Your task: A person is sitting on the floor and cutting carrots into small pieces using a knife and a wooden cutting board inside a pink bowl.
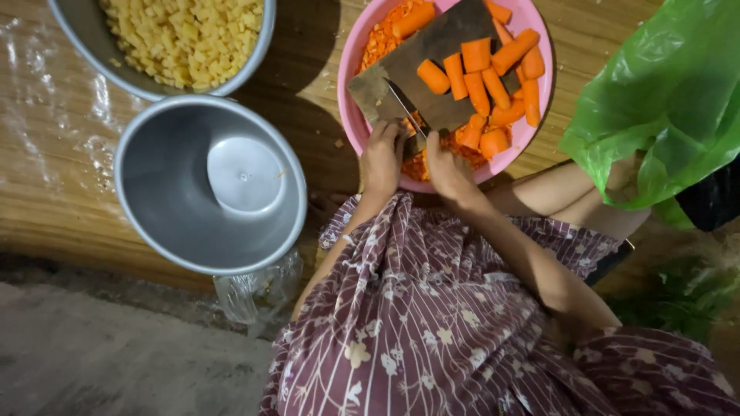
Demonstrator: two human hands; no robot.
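The knife (pixel 406 110) lies on a dark cutting board (pixel 432 69) set across the pink basin (pixel 351 69), its blade running away from the person and slightly left, handle end toward the body. The right hand (pixel 449 171) wraps the handle, fingers closed around it; the left hand (pixel 382 160) sits just beside it, to the left of the blade, fingers curled down at the board's near edge on what seems a small carrot bit (too hidden to be sure). Both hands are at the near rim of the basin, the blade between them.

On the board, past and right of the blade, lie carrot chunks (pixel 478 77), their long axes mostly pointing away from the person. Finely diced carrot (pixel 378 42) fills the basin under and around the board.

Left of the basin, an empty metal bowl (pixel 154 185) stands on the wooden tabletop (pixel 46 177); beyond it a second metal bowl (pixel 85 38) holds pale yellow diced pieces (pixel 185 38). A green plastic bag (pixel 663 100) sits well to the right.
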